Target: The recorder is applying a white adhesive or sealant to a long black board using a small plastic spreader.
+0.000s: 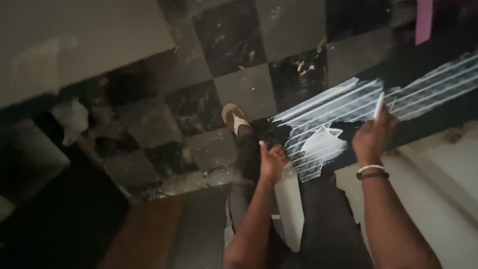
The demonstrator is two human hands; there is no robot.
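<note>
Right hand [374, 137], right of centre in the frame: fingers closed around a thin white stick [379, 105], chalk or a marker by its look, its tip set against a dark board [423, 65] that runs from centre frame up to the upper right corner. Wrist carries two bands [371, 172], one pale, one dark. Board surface: covered in broad white strokes [348, 99] in slanting parallel bands, with a solid white patch [326, 142] lower down near the board's bottom corner. Left hand [271, 162], centre frame: fingers loosely curled, resting at the lower left edge of the board; whether it grasps the edge or only touches it cannot be told. Legs in dark trousers [326, 224], lower centre, beneath the board. Foot in a pale sandal [234, 118], just above the left hand, planted on the floor. Floor [239, 89]: chequered tiles in grey and black, scuffed and flecked with pale debris, filling the upper and middle frame. Crumpled pale scrap [72, 119], left of frame, on the tiles. Brown panel [144, 234], lower left. Pale flat surface [438, 199], lower right, beside the right forearm. Pink strip [423, 20], upper right corner.
</note>
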